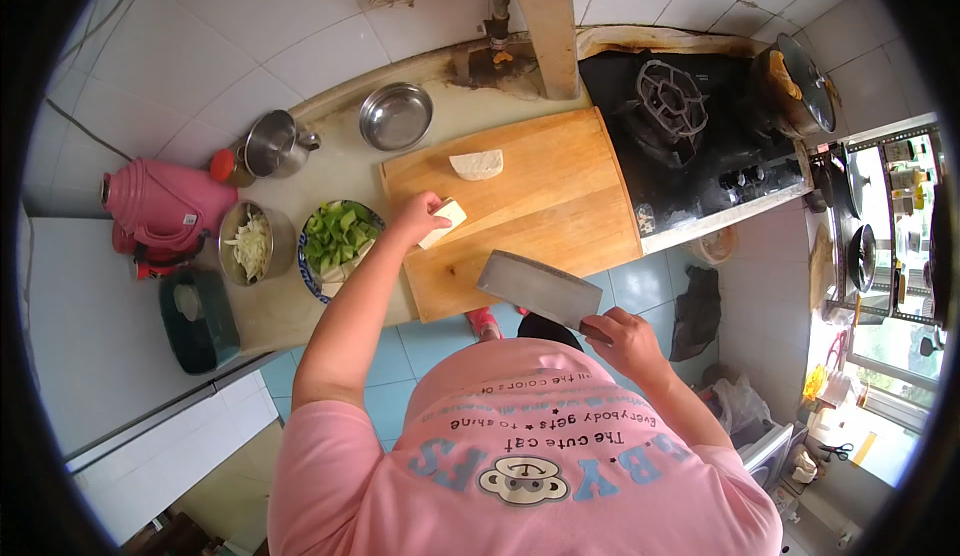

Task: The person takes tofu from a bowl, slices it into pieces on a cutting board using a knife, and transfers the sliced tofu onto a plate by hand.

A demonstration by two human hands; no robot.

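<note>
My left hand is closed on a pale block of tofu at the left part of the wooden cutting board. Another piece of tofu lies farther back on the board. In my right hand is the handle of a cleaver, its broad blade pointing left over the board's front edge. Just left of my left hand stands a blue-patterned bowl with chopped green peppers and some pale pieces, partly hidden by my forearm.
A metal bowl stands behind the board. Farther left are a pot of shredded pale vegetable, a metal pitcher, a pink thermos and a dark green container. On the right is a gas stove with a lidded pot.
</note>
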